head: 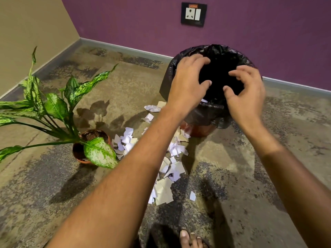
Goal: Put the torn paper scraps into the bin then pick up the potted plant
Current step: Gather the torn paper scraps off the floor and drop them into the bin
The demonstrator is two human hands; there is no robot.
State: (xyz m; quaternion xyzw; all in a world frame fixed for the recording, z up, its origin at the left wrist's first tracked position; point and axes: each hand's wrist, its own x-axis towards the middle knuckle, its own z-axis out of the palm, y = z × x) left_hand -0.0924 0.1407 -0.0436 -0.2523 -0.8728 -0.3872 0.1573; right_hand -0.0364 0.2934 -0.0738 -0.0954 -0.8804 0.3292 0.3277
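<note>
— Both hands hover over the mouth of the bin (180,83). How do they look to you?

— Left hand (188,83) is above the near-left rim, fingers spread and loosely bent, gripping nothing. Right hand (246,92) is above the right side of the opening, fingers loosely curved too, palm facing the left one, and nothing between its fingers either.

— And the bin itself?

— Lined with a black plastic bag (206,115) that folds over the rim and hangs down the outside. A reddish-brown base shows beneath the bag. It stands on the mottled carpet (250,167), close to the purple wall (268,33). One white scrap sits at the near rim, just under the left wrist.

— Where are the torn paper scraps (172,169)?

— Most lie on the carpet, a loose trail of white and cream bits running from the foot of the bin toward the person, partly hidden under the left forearm.

— The potted plant (53,108)?

— Left of the scraps, in a terracotta pot (80,157), with long speckled green leaves spreading left. The nearest scraps lie just beside the pot.

— Anything else?

— A wall socket (193,14) above the bin, and bare toes (189,238) at the bottom edge.
</note>
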